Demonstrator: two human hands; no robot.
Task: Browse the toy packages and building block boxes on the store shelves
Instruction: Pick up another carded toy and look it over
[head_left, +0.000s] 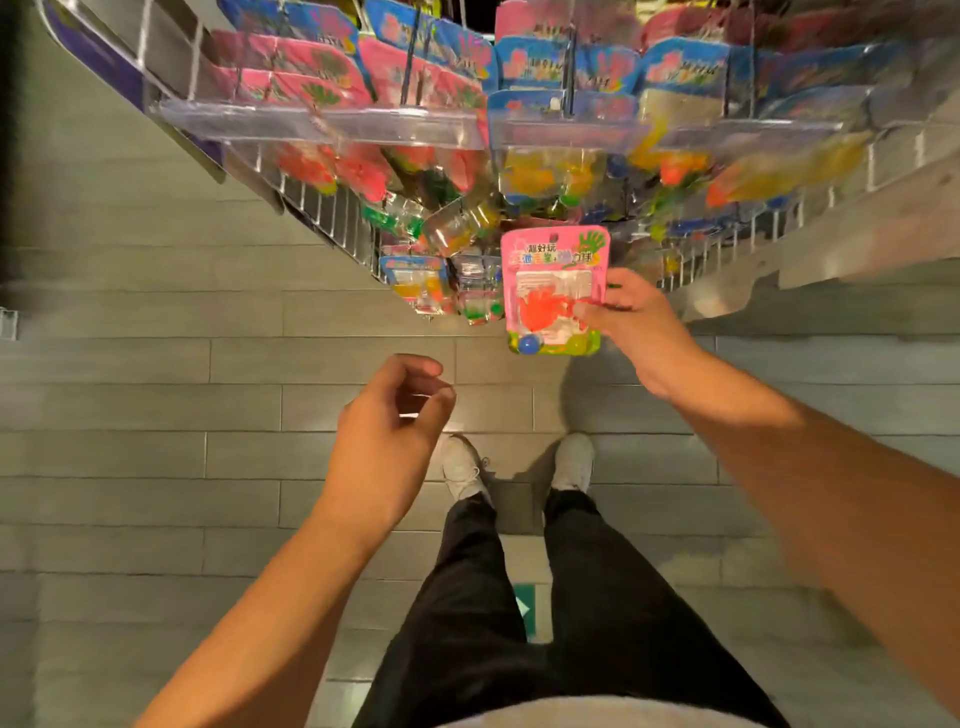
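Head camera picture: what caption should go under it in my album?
Right hand holds a pink toy package by the shelves.

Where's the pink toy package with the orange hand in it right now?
In the head view, the pink toy package is right of centre, pinched at its right edge by the right hand, just below the wire shelf of hanging packs.

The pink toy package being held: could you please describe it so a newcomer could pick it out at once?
Start at the wire shelf crammed with toy packs, then drop below its front edge to the right hand. It pinches the pink toy package, holding an orange hand-shaped toy and a blue ball; it alone is off the shelf, over the floor.
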